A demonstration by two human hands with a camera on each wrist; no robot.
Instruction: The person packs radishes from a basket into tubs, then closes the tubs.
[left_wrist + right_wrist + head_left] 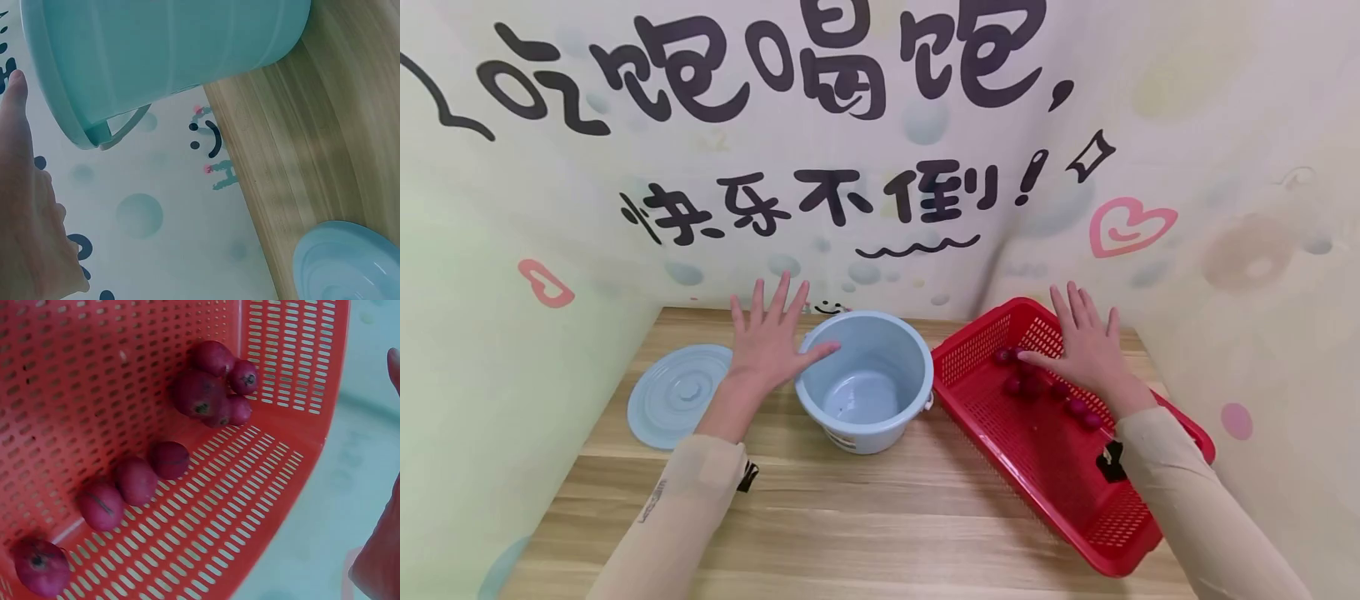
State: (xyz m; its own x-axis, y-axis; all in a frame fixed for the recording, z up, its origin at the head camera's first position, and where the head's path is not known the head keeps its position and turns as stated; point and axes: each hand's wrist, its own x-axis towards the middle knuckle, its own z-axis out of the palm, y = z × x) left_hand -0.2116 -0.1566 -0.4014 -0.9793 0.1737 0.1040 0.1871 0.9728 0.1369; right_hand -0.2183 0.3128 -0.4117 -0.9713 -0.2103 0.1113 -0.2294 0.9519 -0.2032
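With fingers spread, my left hand (767, 346) hovers between a round blue lid (658, 396) and a blue bucket (861, 446); its thumb overlaps the bucket's rim in the head view. My right hand (1090, 354), fingers straight and thumb out, is held over a red slotted plastic basket (1037, 492). Nothing is in either hand. Inside the basket lie several small round dark-red fruits or vegetables (137, 481), some clustered in a corner, others along the slotted side. The bucket's inside shows only its bare bottom, and a handle (128, 128) hangs at its side.
All of this stands on a wood-grain table (850, 533). A printed cloth wall (820, 250) with black lettering rises right behind the table's back edge, and pale walls close in on the left and right. The basket sits at an angle beside the bucket.
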